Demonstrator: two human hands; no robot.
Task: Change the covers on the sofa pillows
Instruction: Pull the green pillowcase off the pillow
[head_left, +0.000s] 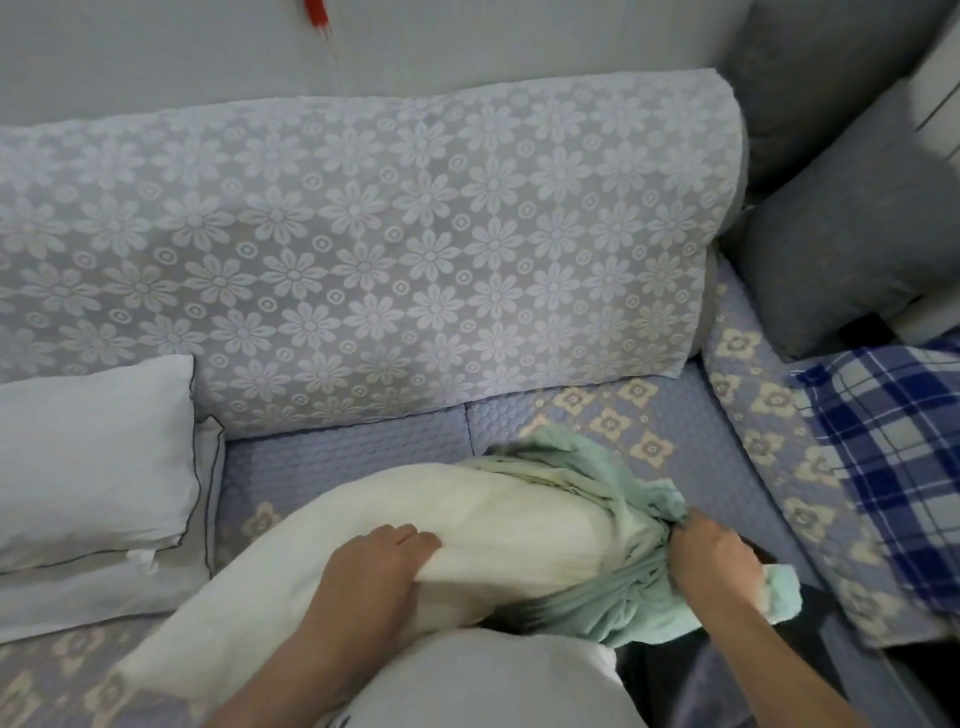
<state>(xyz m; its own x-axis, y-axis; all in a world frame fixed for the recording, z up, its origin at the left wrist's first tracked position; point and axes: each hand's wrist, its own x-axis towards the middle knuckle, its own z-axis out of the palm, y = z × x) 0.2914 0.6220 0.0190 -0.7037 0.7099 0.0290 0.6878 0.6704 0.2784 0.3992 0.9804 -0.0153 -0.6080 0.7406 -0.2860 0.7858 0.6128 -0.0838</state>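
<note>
Cream pillow (395, 525) lies across the sofa seat (353, 441) in front of you, one end sheathed in the bunched green cover (613, 530). Your left hand (384, 553) presses on the pillow's bare middle — fingers together, bent over the fabric; whether they pinch it I cannot tell. Your right hand (714, 553) is fisted tight round a gathered fold of the green cover at the pillow's right end. Left of the pillow sit stacked white pillows (93, 457); behind it, the floral back cushion (363, 249); farther right — a blue plaid pillow (893, 457).
</note>
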